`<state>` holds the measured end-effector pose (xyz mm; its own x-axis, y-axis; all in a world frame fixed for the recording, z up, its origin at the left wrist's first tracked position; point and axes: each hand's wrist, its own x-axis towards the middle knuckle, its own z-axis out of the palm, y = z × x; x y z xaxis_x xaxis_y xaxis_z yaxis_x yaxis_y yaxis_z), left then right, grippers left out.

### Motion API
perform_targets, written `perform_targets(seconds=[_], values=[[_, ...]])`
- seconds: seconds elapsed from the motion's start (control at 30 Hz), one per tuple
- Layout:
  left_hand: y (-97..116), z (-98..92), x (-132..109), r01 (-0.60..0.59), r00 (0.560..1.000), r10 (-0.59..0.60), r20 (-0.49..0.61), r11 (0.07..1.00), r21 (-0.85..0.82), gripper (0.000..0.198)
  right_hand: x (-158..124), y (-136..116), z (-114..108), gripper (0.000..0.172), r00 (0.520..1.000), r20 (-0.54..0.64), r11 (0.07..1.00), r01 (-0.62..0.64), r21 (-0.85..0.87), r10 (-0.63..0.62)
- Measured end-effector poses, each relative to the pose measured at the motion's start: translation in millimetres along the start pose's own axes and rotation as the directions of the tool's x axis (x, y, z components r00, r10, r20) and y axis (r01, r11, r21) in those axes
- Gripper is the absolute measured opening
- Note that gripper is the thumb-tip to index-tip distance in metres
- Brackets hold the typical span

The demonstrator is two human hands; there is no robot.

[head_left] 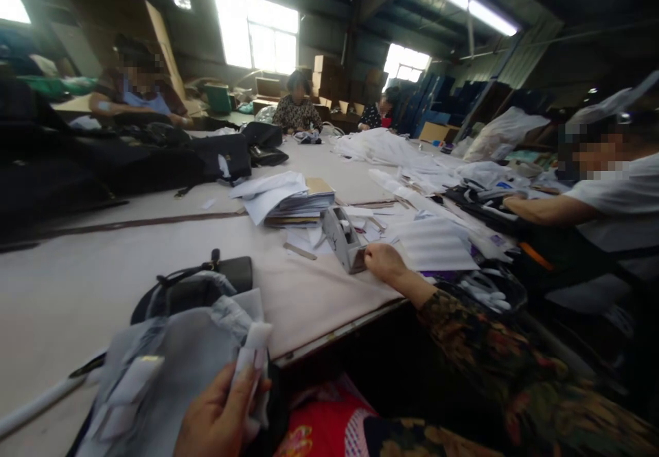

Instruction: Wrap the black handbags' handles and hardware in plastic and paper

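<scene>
My left hand [219, 409] is closed in a pinch on a piece of white foam wrap [257, 344], folded around part of a black bag. White sheeting [180, 347] and clear plastic cover much of this black bag [226, 273], which lies at the table's near edge. My right hand [385, 263] is stretched out with curled fingers at the near end of a grey tape dispenser [340, 237]. Whatever those fingertips pinch is too small to make out. The dispenser stands on the table beside a stack of papers [298, 203].
Black bags [216, 158] are piled at the left. Loose white sheets [435, 243] lie right of the dispenser, and a larger white heap [381, 145] is farther back. A co-worker [618, 176] works at the right; several people sit across the table [340, 306].
</scene>
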<state>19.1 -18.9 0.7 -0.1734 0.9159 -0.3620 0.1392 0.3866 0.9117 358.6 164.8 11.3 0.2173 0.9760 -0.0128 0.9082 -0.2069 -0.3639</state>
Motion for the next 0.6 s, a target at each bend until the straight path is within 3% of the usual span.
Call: perform_targets(seconds=[0.13,0.23,0.3,0.33,0.43,0.5,0.6], values=[[1,-1.2,-7,-0.038,0.998,0.038,0.055,0.999,-0.012,0.054,-22,-3,-1,0.016,0.993,0.087,0.988,0.091,-0.126,-0.081],[0,-0.5,-8,-0.05,0.997,0.052,0.049,0.998,-0.044,0.049,-56,-24,0,0.016,0.967,0.173,0.981,0.194,-0.023,-0.188],[0,1.1,-8,-0.071,0.997,0.072,0.033,0.997,-0.039,0.046,-88,-55,1,0.018,0.898,0.23,0.906,0.303,0.294,-0.375],[0,2.0,-9,-0.088,0.996,0.089,0.025,0.996,-0.029,0.045,-105,-74,1,0.021,0.837,0.264,0.835,0.342,0.432,-0.479],[1,4.5,-11,-0.165,0.986,0.165,0.012,0.986,0.006,0.039,-144,-129,9,0.025,0.694,0.356,0.71,0.319,0.628,-0.626],[1,5.6,-12,-0.238,0.971,0.238,-0.001,0.971,0.033,0.034,-158,-154,19,0.026,0.681,0.416,0.734,0.268,0.624,-0.602],[-2,6.1,-11,-0.323,0.945,0.326,-0.026,0.942,0.097,0.029,-162,-167,33,0.026,0.728,0.428,0.797,0.27,0.54,-0.536]])
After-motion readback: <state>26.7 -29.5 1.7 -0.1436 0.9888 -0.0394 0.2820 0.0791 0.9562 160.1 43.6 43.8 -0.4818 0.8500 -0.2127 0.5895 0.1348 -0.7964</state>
